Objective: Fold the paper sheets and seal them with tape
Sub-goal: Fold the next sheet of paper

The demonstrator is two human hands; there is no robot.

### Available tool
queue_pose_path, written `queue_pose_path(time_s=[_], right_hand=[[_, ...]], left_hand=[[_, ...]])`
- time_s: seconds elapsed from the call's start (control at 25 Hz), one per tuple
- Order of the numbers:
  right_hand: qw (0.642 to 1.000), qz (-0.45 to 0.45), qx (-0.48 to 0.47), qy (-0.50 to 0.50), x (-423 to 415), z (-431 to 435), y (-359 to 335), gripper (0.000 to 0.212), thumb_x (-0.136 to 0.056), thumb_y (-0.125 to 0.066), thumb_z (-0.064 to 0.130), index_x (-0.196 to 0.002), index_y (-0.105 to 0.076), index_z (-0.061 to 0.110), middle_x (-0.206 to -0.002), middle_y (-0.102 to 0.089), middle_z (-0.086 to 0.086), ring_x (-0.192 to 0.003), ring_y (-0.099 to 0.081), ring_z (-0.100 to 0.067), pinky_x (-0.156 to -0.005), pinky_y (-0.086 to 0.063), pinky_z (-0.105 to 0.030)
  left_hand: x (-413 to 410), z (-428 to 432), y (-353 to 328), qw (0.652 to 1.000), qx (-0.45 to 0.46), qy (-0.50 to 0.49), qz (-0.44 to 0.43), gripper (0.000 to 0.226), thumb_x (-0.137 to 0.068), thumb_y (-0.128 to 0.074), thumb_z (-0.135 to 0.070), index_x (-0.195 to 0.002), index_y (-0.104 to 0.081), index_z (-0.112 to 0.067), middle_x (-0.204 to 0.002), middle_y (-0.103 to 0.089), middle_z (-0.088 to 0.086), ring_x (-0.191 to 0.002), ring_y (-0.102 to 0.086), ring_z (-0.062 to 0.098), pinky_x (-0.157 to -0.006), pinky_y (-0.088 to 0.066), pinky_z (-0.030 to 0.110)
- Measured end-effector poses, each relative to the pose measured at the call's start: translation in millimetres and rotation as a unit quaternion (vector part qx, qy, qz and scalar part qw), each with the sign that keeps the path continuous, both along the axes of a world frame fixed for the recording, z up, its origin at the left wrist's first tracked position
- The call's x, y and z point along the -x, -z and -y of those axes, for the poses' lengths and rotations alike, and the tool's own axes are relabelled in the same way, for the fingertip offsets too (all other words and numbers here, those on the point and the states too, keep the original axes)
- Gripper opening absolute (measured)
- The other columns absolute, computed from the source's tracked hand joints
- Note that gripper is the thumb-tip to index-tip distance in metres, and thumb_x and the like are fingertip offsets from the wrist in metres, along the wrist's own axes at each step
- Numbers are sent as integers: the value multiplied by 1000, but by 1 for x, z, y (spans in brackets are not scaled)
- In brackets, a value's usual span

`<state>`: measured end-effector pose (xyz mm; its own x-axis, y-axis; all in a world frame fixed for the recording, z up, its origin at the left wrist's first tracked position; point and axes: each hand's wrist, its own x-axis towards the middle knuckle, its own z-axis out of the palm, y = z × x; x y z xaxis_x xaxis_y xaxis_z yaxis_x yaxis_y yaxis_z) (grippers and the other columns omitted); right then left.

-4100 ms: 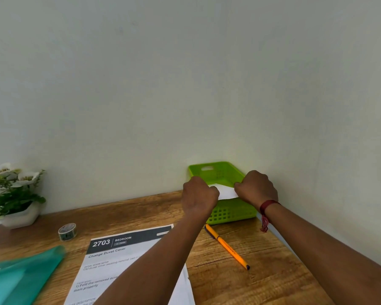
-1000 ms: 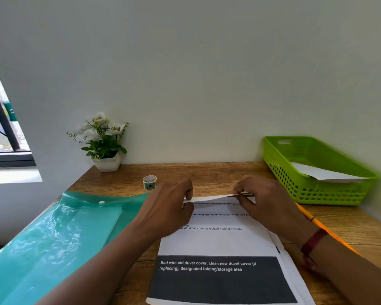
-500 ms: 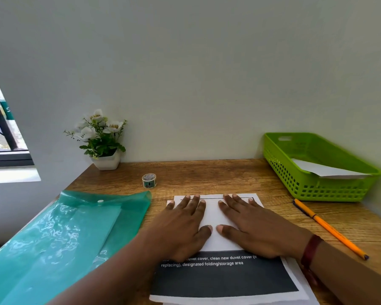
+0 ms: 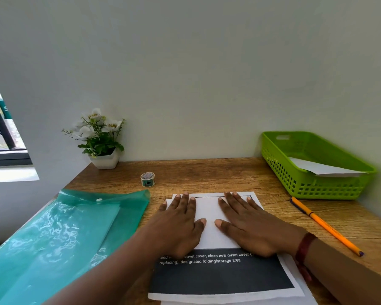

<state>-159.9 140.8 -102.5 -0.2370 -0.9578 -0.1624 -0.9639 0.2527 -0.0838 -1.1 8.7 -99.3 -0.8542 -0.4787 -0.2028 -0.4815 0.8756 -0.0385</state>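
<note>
The pinch on the edge is gone; left hand and right hand now lie flat, grasping nothing, pressing the folded paper sheet beneath their palms. The fold seems made; tape roll waits beyond the left fingertips.

Green basket, teal folder, orange pen, white-and-black sheet.

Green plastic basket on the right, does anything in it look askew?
Yes. The white paper inside the green plastic basket lies tilted, its near edge propped on the rim instead of lying flat.
</note>
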Motion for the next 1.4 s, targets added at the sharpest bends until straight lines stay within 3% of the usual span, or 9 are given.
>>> queue_pose_path(time_s=[0.16,0.28,0.36,0.48,0.64,0.88,1.04,1.2,1.4], right_hand=[[1000,-1,-5,7,14,-1,-4,75,-90,-7,65,-153,6,25,-160,15,2,-147,15,-12,-120,6,-36],[999,-23,46,-14,24,0,-7,73,-92,-19,64,-153,-14,24,-161,-9,1,-148,-9,-15,-121,-8,-38],[995,-3,96,-23,29,-1,-9,66,-94,-32,60,-150,-24,26,-154,-26,3,-140,-26,-14,-117,-21,-34],[989,26,140,-38,33,0,-7,65,-93,-43,57,-149,-27,27,-142,-35,7,-131,-34,-11,-109,-28,-26],[981,32,189,-39,38,2,-4,75,-85,-49,65,-147,-28,30,-128,-34,10,-123,-35,-8,-94,-30,-19],[972,33,232,-34,39,0,-8,77,-82,-58,62,-146,-32,29,-120,-30,12,-116,-38,-8,-99,-40,-30],[959,13,280,-32,41,1,-7,61,-84,-67,46,-138,-47,28,-113,-35,11,-110,-43,-11,-95,-41,-30],[915,13,401,-36,41,3,-12,37,-81,-75,19,-117,-66,24,-97,-39,22,-88,-41,7,-75,-33,-9],[876,11,479,-45,39,4,-20,25,-80,-74,2,-103,-73,10,-86,-42,16,-86,-44,19,-74,-31,4]], left_hand=[[-4,11,-6,999,35,-26,-6,73,-98,-14,-57,-153,-2,-10,-161,-1,13,-148,-7,28,-120,-15,44],[-6,19,-7,995,74,0,-62,74,-94,-21,-65,-147,-24,-13,-147,-32,13,-133,-34,29,-107,-35,43],[-8,27,-9,992,81,11,-92,77,-88,-25,-72,-143,-31,-18,-134,-39,9,-124,-39,25,-98,-40,40],[-10,37,-10,991,72,16,-114,84,-80,-27,-81,-139,-37,-22,-126,-39,4,-117,-38,20,-93,-44,37],[-9,43,-9,981,63,43,-176,84,-74,-33,-84,-135,-41,-26,-114,-35,-3,-107,-38,13,-88,-45,32],[-9,54,-2,960,-9,59,-274,57,-84,-51,-65,-126,-44,-26,-113,-38,-10,-102,-44,8,-87,-44,29],[-8,54,-5,942,-44,67,-326,33,-90,-57,-47,-113,-47,-27,-111,-50,-12,-99,-48,6,-85,-45,28],[-6,50,-14,914,-60,70,-394,20,-89,-65,-33,-103,-54,-26,-98,-60,-15,-88,-54,2,-74,-46,21],[-6,47,-20,881,-40,70,-466,12,-84,-72,-25,-92,-62,-23,-86,-62,-18,-79,-56,-2,-67,-39,13]])
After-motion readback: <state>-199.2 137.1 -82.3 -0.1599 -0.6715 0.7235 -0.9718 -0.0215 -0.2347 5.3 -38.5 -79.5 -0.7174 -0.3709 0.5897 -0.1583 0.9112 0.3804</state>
